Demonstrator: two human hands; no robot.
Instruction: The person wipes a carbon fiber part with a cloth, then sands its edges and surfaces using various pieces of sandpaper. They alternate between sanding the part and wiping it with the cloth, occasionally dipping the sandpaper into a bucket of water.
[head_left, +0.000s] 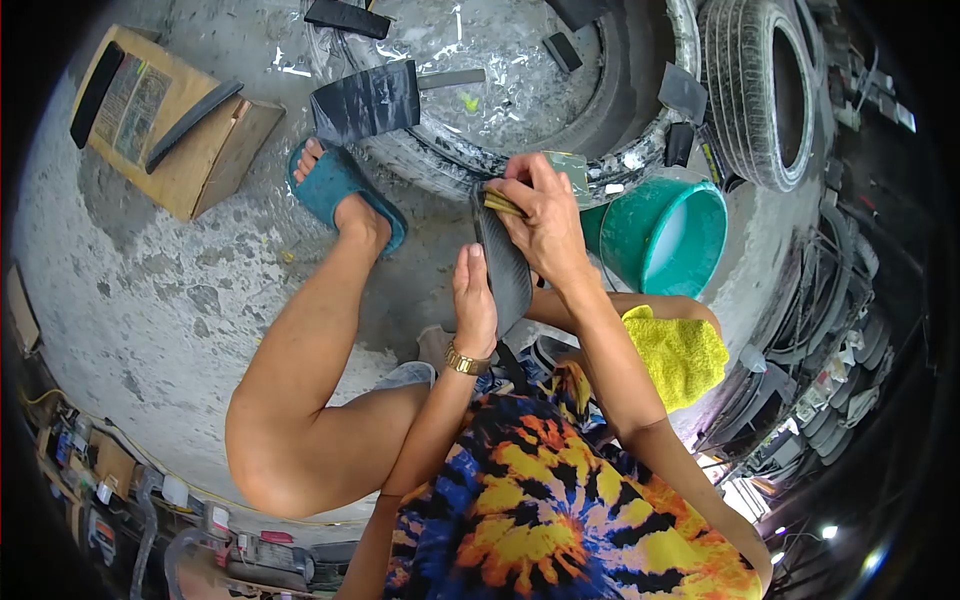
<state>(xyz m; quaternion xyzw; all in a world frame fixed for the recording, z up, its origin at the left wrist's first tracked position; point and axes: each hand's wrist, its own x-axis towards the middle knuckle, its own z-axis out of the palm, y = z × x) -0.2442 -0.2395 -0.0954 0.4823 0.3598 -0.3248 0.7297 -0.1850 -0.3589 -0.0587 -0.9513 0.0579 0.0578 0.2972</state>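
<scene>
A long dark grey panel (508, 275) with a curved outline stands tilted in front of my lap. My left hand (476, 305), with a gold watch at the wrist, holds the panel's left side, fingers together along it. Pinched in my right hand (545, 220) is a folded tan piece that looks like sandpaper (503, 203), pressed against the panel's upper end. Part of the panel's face is hidden by my right hand.
A green bucket (650, 235) of cloudy liquid stands to the right; a yellow towel (678, 355) lies on my right thigh. Ahead, a large tire (440, 160) carries dark pieces (366, 103). Another tire (760, 90) stands behind the bucket. A wooden box (215, 150) bears dark strips.
</scene>
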